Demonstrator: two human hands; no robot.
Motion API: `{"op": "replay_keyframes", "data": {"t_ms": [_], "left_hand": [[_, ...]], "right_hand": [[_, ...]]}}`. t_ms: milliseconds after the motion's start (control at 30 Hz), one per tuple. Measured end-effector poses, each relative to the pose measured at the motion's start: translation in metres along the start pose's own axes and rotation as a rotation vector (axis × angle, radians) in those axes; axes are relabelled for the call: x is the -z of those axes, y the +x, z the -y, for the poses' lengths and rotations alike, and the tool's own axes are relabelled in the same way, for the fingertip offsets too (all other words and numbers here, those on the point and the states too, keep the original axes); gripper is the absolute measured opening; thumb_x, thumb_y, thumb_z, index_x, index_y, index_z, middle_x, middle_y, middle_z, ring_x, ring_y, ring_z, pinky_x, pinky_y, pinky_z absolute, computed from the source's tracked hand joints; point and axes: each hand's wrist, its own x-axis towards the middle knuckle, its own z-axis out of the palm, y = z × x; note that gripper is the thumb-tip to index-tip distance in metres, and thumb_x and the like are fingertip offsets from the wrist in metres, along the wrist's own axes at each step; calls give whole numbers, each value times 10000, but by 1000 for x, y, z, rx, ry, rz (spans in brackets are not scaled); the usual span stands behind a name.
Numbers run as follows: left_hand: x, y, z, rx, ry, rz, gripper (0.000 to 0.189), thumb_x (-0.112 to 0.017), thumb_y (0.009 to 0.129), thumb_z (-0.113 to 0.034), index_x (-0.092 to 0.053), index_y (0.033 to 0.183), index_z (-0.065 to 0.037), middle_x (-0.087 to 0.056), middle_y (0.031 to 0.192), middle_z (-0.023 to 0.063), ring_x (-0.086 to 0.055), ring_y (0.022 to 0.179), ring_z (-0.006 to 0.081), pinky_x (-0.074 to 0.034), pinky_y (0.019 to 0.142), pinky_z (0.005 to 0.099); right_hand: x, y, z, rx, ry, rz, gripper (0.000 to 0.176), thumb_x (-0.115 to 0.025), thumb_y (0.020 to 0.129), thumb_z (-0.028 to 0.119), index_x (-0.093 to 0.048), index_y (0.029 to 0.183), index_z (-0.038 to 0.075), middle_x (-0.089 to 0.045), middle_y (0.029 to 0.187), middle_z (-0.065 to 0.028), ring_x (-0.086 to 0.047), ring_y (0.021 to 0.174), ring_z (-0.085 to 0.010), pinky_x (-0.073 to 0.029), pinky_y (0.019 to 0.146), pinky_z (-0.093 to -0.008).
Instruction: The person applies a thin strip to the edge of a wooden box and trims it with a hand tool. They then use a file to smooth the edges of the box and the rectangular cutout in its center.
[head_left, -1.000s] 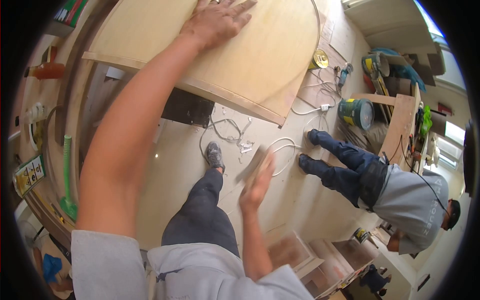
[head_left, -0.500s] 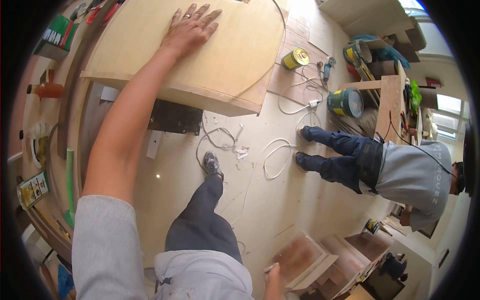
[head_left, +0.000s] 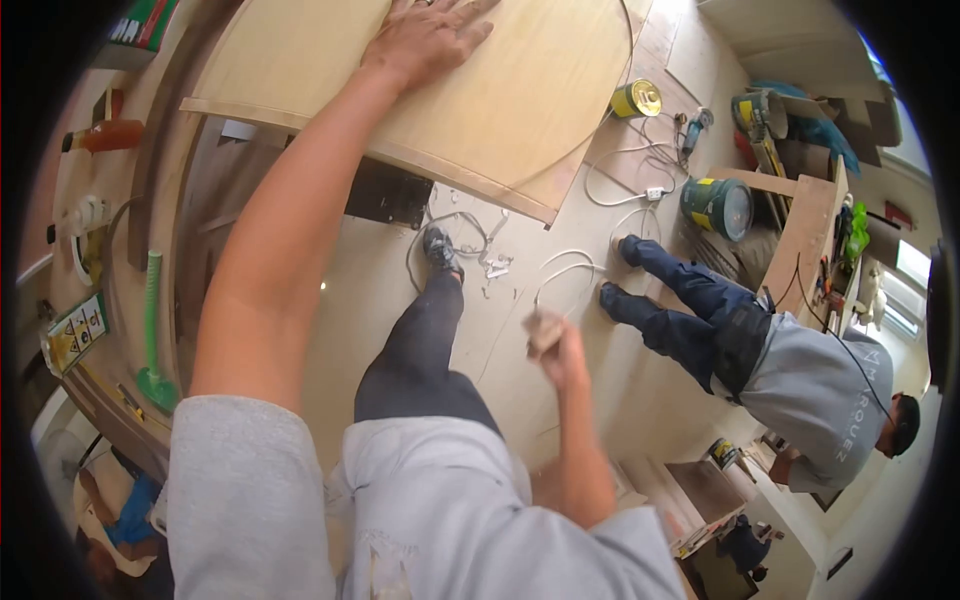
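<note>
My left hand (head_left: 425, 35) lies flat with fingers spread on a large curved-edge plywood panel (head_left: 520, 100) at the top of the view, arm fully stretched out. My right hand (head_left: 562, 358) is raised over the floor in front of my leg, closed on a small pale wooden block (head_left: 543, 328). The block is blurred, so its exact shape is unclear. The right hand is well below the panel's near edge and apart from it.
A co-worker (head_left: 800, 380) in a grey shirt bends over a bench at the right. White cables (head_left: 565, 272), a yellow can (head_left: 636, 98) and a green bucket (head_left: 718, 205) lie on the floor. A green tool (head_left: 152, 320) and an orange bottle (head_left: 100, 135) are at the left.
My right hand dropped to the bottom of the view, then came back up in front of my leg holding the block. The left hand stayed flat on the panel.
</note>
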Motion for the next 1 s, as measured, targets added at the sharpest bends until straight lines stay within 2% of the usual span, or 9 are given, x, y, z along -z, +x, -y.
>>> {"op": "replay_keyframes", "data": {"t_ms": [100, 233, 300, 433, 533, 633, 733, 1000], "left_hand": [[2, 2, -1, -12, 4, -27, 607, -404, 1091, -485, -401, 1665, -287, -288, 1770, 81, -202, 1646, 316, -79, 1337, 541], [-7, 2, 3, -48, 46, -107, 598, -445, 1076, -474, -446, 1642, -282, -338, 1751, 73, -240, 1634, 323, -98, 1335, 551], [-7, 2, 2, -50, 37, -128, 594, -458, 1070, -472, -465, 1632, -280, -352, 1745, 71, -247, 1632, 325, -100, 1335, 553], [-5, 2, 2, -40, -8, -122, 586, -470, 1065, -470, -490, 1619, -279, -362, 1740, 70, -249, 1631, 324, -96, 1336, 553], [-5, 2, 3, -33, -46, -118, 585, -477, 1062, -468, -497, 1616, -280, -364, 1739, 65, -249, 1632, 318, -94, 1336, 552], [-3, 1, 2, -16, -59, -109, 587, -481, 1061, -468, -491, 1620, -285, -363, 1741, 57, -247, 1633, 308, -91, 1337, 547], [-3, 1, 0, -11, -51, -101, 591, -480, 1062, -470, -483, 1624, -289, -358, 1744, 52, -238, 1637, 299, -89, 1339, 540], [-2, 0, 2, -8, -62, -89, 592, -481, 1062, -469, -481, 1625, -288, -343, 1751, 49, -218, 1643, 294, -84, 1343, 530]], "right_hand": [[-54, 18, 85, -46, -67, 248, 302, -484, 1071, 346, -632, 1090, 84, -648, 912, -89, -579, 674, -205, -409, 505, -329], [-117, 9, 135, -175, -61, 159, 229, -501, 1051, 295, -585, 1036, 82, -608, 857, -81, -487, 575, -194, -352, 462, -315], [-127, 9, 143, -188, -95, 168, 229, -499, 1055, 297, -565, 1011, 82, -599, 851, -80, -474, 575, -187, -348, 461, -308], [-126, 12, 148, -142, -274, 154, 229, -503, 1063, 303, -595, 1049, 93, -605, 836, -76, -535, 621, -199, -388, 500, -331], [-132, 20, 146, -147, -304, 53, 238, -474, 1075, 299, -595, 1041, 97, -609, 812, -75, -546, 610, -202, -397, 500, -341], [-144, 14, 153, -154, -328, 120, 229, -460, 1062, 288, -580, 982, 111, -580, 797, -55, -516, 597, -177, -385, 488, -325], [-145, 17, 161, -155, -345, 172, 227, -450, 1055, 270, -586, 986, 102, -585, 796, -55, -519, 602, -179, -383, 498, -323], [-163, -13, 173, -120, -391, 161, 235, -439, 1047, 229, -599, 997, 65, -598, 818, -80, -525, 620, -204, -386, 520, -350]]}}
